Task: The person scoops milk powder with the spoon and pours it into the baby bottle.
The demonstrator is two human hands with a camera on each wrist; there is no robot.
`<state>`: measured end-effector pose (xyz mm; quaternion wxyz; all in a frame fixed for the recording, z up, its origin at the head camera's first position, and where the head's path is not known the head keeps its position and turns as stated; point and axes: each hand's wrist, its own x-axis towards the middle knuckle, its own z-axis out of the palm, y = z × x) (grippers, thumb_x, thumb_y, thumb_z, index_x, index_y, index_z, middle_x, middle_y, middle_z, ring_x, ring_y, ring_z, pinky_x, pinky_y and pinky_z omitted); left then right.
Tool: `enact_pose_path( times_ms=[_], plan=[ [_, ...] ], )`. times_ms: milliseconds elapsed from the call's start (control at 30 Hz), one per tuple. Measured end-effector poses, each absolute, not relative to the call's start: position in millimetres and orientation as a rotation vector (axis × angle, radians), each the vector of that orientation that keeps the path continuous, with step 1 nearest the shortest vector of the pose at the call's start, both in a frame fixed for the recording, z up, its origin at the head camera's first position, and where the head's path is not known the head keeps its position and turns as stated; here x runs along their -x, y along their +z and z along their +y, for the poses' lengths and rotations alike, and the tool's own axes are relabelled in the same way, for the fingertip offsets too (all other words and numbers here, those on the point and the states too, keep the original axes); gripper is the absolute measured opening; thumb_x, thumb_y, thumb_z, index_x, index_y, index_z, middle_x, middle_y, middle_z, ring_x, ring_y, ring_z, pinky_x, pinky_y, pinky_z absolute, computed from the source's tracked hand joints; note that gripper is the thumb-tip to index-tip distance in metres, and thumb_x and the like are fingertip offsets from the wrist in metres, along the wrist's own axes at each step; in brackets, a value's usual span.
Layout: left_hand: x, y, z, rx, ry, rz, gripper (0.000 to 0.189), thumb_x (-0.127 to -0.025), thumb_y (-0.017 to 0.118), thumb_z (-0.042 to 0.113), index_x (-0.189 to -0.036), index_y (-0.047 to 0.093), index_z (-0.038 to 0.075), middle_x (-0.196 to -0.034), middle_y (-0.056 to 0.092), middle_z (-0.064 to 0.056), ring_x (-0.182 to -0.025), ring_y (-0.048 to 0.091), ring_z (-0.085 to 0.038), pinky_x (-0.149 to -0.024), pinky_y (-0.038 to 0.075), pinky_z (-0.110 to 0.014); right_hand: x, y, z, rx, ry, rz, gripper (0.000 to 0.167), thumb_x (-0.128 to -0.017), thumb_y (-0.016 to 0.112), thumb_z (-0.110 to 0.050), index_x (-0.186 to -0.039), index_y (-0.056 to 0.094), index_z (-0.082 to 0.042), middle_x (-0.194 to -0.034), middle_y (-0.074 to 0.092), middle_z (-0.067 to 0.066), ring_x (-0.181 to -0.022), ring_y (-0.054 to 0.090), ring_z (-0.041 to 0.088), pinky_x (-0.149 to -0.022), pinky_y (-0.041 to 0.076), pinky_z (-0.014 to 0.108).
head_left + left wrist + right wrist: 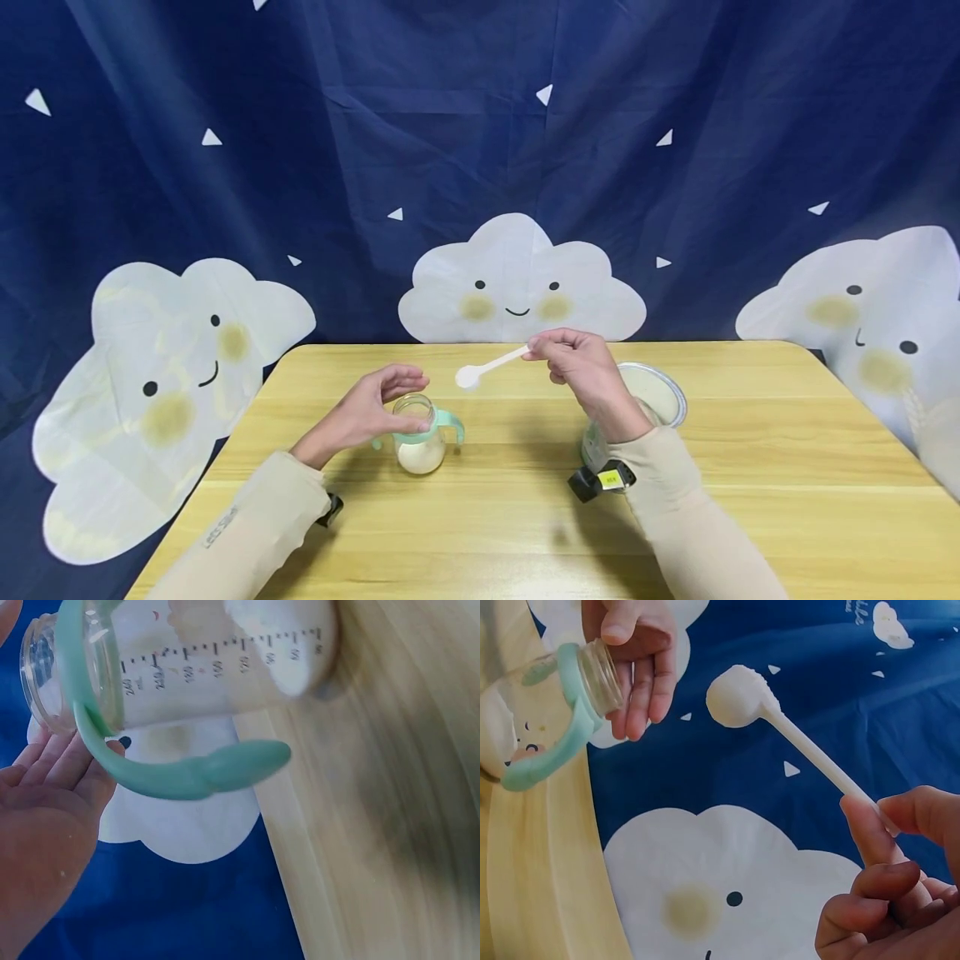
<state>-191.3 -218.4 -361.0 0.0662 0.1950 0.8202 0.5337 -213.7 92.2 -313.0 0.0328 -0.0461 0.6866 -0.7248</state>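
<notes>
My right hand (pixel 583 371) pinches the handle end of a white measuring scoop (pixel 810 746) between thumb and fingers. White powder fills the scoop's bowl (pixel 735 697), which is held up in the air to the right of the baby bottle (pixel 422 456). The bottle stands upright on the table without a lid, with a mint green collar, two side handles (pixel 247 765) and volume marks; white contents show in its lower part. My left hand (pixel 367 410) is spread beside the bottle's neck, its thumb in front of the collar and its fingers behind the mouth, not wrapped round it.
An open can (pixel 592 450) with a silver rim stands on the wooden table (pixel 465 533), partly hidden behind my right wrist. Pale powder shows inside. A dark blue curtain (pixel 465 150) with smiling clouds hangs behind the table's far edge.
</notes>
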Motion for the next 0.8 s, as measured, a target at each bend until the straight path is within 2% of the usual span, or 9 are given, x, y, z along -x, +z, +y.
enact_pose_path(
  times_ms=[333,433,667,800],
  plan=[
    [187.5,-369.3,-225.3,-0.589,1.559,2.5,0.075,-0.075,0.089,0.014,-0.135,0.05,-0.009,-0.134,0.059,-0.021,-0.131,0.05,-0.038,-0.114,0.032,-0.054,212.2,-318.2,80.4,0.148,-2.223,2.096,0.007,-0.092,0.066,-0.004,-0.094,0.068,0.002,-0.072,0.07,-0.003,-0.056,0.038,0.007,-0.052,0.032,0.019],
    [186.4,-372.0,-225.3,-0.581,1.561,2.508,0.074,-0.074,0.09,0.013,-0.133,0.051,-0.009,-0.133,0.059,-0.023,-0.129,0.051,-0.038,-0.112,0.035,-0.053,211.6,-320.1,76.2,0.15,-2.232,2.09,0.007,-0.092,0.066,-0.004,-0.094,0.068,0.002,-0.073,0.07,-0.003,-0.056,0.039,0.006,-0.052,0.032,0.018],
    [185.2,-378.7,-225.0,-0.556,1.545,2.55,0.07,-0.071,0.092,0.011,-0.128,0.056,-0.006,-0.125,0.063,-0.016,-0.118,0.059,-0.033,-0.103,0.046,-0.043,210.7,-323.4,65.8,0.167,-2.24,2.07,0.007,-0.091,0.067,-0.004,-0.094,0.068,0.002,-0.071,0.071,-0.004,-0.056,0.039,0.007,-0.053,0.032,0.017],
    [184.2,-381.8,-224.9,-0.546,1.544,2.547,0.071,-0.07,0.092,0.011,-0.128,0.055,-0.006,-0.12,0.064,-0.016,-0.115,0.06,-0.032,-0.102,0.046,-0.047,210.8,-325.0,59.2,0.159,-2.247,2.053,0.006,-0.09,0.067,-0.003,-0.093,0.069,0.003,-0.07,0.07,-0.004,-0.056,0.039,0.006,-0.052,0.032,0.017]
  ],
)
